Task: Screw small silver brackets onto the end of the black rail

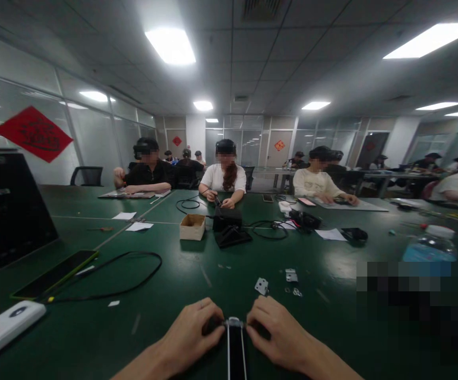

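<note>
A long narrow bar [236,353], dark in the middle with light silver edges, points away from me at the front edge of the view. At its far end sits a small silver metal fitting [234,321]. My left hand [195,330] pinches the fitting's left side between thumb and fingers. On the right side my right hand [274,330] does the same, its fingertips closed against the metal. Just beyond my hands lie a metal bracket plate [261,286], a second bracket [291,275] and small metal pieces [297,292].
Across the green table [165,295], a white power bank [9,327], a phone [57,272] and a black cable [150,254] lie left. Farther off are a cardboard box [192,228] and a black device [229,224]. A bottle [430,248] stands right. Several people sit opposite.
</note>
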Demonstrator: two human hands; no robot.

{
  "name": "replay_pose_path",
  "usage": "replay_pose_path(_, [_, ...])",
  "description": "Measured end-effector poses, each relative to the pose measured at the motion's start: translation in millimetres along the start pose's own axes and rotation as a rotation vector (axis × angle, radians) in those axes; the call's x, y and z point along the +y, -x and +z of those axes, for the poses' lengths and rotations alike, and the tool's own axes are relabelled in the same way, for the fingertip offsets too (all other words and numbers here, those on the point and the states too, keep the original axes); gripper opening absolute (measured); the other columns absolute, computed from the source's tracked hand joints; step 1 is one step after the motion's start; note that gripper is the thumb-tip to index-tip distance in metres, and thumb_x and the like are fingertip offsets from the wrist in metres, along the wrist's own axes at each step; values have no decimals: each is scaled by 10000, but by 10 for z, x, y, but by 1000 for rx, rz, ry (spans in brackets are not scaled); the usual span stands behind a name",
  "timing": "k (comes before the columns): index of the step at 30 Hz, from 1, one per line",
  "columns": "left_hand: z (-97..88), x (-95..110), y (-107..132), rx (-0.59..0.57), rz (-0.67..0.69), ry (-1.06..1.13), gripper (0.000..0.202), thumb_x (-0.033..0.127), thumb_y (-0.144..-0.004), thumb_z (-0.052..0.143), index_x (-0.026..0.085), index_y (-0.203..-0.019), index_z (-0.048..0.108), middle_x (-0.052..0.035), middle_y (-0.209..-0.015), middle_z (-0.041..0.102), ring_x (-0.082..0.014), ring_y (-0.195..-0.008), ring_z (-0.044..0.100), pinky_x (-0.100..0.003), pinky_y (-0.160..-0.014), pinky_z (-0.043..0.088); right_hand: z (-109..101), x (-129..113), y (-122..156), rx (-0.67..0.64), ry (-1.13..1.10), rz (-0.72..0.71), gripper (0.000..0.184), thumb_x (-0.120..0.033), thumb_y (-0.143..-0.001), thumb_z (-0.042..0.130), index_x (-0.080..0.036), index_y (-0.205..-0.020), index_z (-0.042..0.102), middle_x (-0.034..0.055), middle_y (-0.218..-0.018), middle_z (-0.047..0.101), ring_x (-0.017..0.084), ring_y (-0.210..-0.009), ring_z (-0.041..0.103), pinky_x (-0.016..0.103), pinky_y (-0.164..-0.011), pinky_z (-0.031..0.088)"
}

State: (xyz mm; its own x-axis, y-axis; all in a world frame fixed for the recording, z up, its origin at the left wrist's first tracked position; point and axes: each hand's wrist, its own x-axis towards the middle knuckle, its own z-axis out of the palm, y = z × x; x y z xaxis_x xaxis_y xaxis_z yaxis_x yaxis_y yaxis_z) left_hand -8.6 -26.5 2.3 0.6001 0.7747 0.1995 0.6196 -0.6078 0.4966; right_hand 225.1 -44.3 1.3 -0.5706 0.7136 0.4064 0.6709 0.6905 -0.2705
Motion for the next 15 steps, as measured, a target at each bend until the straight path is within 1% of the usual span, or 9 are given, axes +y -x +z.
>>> replay_pose_path(2, [-7,-14,-2,-6,21,-4,127,213,-835,514,177,-895,620,-8,-803,557,-118,-639,511,-218,-594,401,-61,18,-6,9,65,-15,53,-201,-794,563,-171,-782,605,30,-772,600,150,-723,517,274,-661,379])
replay_pose_path(4, [-24,-26,-11,-21,40,6,144,233,-854,494,180,-907,617,-13,-816,559,-123,-648,516,-224,-600,409,-156,90,-25,49,154,-3,106,-253,-812,557,-164,-826,614,44,-802,611,161,-734,519,289,-673,376])
replay_pose_path(7, [-52,-41,-32,-50,52,5,186,279,-878,467,191,-936,620,-18,-828,565,-134,-665,527,-236,-614,422,-388,345,-24,179,307,115,177,-251,-868,476,-150,-854,620,68,-818,625,172,-757,531,303,-706,382])
replay_pose_path(9, [-59,-51,-42,-57,61,3,208,306,-879,458,193,-943,621,-20,-833,570,-139,-667,530,-243,-619,431,-620,594,64,265,428,243,195,-251,-868,460,-145,-867,623,82,-837,634,185,-768,539,306,-699,387])
replay_pose_path(10, [-58,-57,-44,-56,66,4,217,315,-879,453,195,-947,621,-21,-838,572,-140,-669,531,-245,-622,434,-756,725,150,312,486,305,206,-256,-864,453,-143,-871,625,89,-845,637,194,-783,546,315,-716,393])
replay_pose_path(11, [-53,-63,-45,-53,70,7,224,323,-879,450,196,-951,619,-20,-841,575,-139,-666,531,-245,-621,435,-901,850,266,391,543,379,218,-267,-855,449,-141,-856,626,95,-839,640,205,-794,552,324,-732,400])
replay_pose_path(13, [-39,-78,-44,-47,67,16,231,334,-881,444,200,-957,616,-17,-852,580,-133,-657,530,-237,-615,434,-1186,1055,576,581,648,579,249,-286,-829,436,-128,-827,629,112,-817,643,225,-794,561,348,-758,413])
replay_pose_path(15, [-27,-88,-42,-48,52,30,233,339,-883,442,203,-961,615,-14,-869,584,-123,-646,527,-228,-607,432,-1417,1176,939,693,755,833,304,-324,-825,417,-112,-859,633,133,-846,640,252,-830,559,390,-790,413])
